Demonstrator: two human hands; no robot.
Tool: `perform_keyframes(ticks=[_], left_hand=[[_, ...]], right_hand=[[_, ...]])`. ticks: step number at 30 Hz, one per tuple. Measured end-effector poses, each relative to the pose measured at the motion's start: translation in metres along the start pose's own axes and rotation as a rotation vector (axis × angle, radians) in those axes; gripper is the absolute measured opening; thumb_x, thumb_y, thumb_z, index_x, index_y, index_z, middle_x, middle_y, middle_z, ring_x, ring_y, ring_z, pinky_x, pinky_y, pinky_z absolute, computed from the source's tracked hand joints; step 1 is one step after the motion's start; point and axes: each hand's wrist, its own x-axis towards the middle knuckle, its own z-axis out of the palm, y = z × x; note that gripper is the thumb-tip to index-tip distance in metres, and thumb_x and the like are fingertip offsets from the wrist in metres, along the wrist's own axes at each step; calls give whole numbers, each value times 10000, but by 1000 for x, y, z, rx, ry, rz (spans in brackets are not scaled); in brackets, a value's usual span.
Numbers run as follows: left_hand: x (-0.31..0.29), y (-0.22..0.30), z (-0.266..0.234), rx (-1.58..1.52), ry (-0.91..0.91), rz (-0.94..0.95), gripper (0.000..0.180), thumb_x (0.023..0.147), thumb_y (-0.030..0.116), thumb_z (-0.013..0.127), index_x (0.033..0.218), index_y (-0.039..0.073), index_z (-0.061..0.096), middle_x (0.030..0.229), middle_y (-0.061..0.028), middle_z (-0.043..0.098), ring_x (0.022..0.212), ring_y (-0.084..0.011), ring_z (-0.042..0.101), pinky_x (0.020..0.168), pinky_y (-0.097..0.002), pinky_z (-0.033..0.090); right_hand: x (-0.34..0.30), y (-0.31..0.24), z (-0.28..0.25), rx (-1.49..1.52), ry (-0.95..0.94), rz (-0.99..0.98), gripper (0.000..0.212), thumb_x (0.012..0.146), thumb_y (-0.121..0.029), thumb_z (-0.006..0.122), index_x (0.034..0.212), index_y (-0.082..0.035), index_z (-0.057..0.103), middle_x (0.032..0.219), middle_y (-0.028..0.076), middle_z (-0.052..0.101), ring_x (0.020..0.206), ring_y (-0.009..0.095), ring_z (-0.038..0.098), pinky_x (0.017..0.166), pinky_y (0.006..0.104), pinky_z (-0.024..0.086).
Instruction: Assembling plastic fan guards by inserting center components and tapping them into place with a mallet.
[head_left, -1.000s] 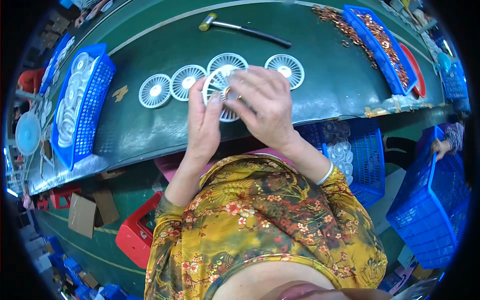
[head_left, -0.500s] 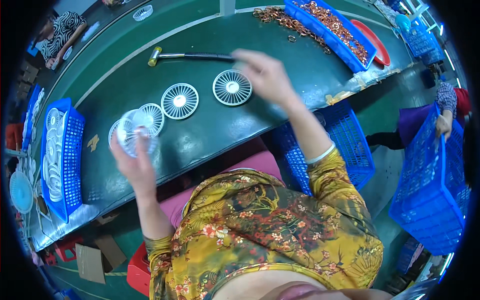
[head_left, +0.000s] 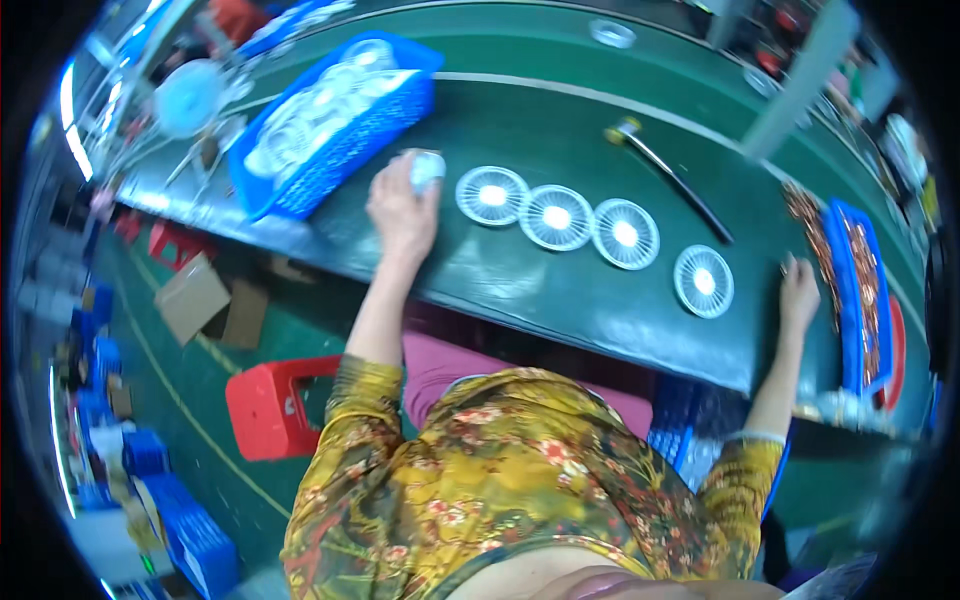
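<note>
My left hand (head_left: 402,212) is over the left part of the green table, closed on a whitish disc (head_left: 428,172) that is blurred and partly covered by the fingers. Several round white spoked discs (head_left: 557,217) lie in a row to its right, with another spoked disc (head_left: 704,281) a little apart at the row's right end. My right hand (head_left: 798,292) is at the right side of the table, beside loose copper-coloured rings (head_left: 815,235). Its fingers are drawn together; whatever is between them is too small to tell.
A hammer (head_left: 678,187) with a dark handle lies beyond the discs. A blue basket (head_left: 345,150) full of white discs stands at the left. On the right are a blue tray (head_left: 850,320) of copper rings and a red dish (head_left: 896,350). A red stool (head_left: 262,412) is below.
The view has turned left. My left hand has moved from over the discs towards the blue basket. My right hand has gone from beside the rightmost disc to the copper rings.
</note>
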Motion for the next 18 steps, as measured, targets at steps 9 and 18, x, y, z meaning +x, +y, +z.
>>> perform_keyframes(ticks=[9, 18], left_hand=[[98, -99, -60, 234, -73, -266, 368, 809, 248, 638, 1082, 6, 592, 1063, -210, 623, 997, -371, 587, 852, -448, 459], [162, -185, 78, 566, -843, -300, 817, 746, 623, 635, 1203, -50, 557, 1223, -243, 561, 1130, -321, 562, 943, -414, 459]], right_hand=[[17, 34, 15, -217, 147, -3, 383, 922, -407, 506, 864, -41, 604, 813, 200, 603, 787, 383, 588, 696, 484, 457], [-24, -16, -24, -258, -133, 118, 305, 855, -360, 560, 918, -70, 633, 950, 179, 650, 898, 373, 617, 756, 488, 493]])
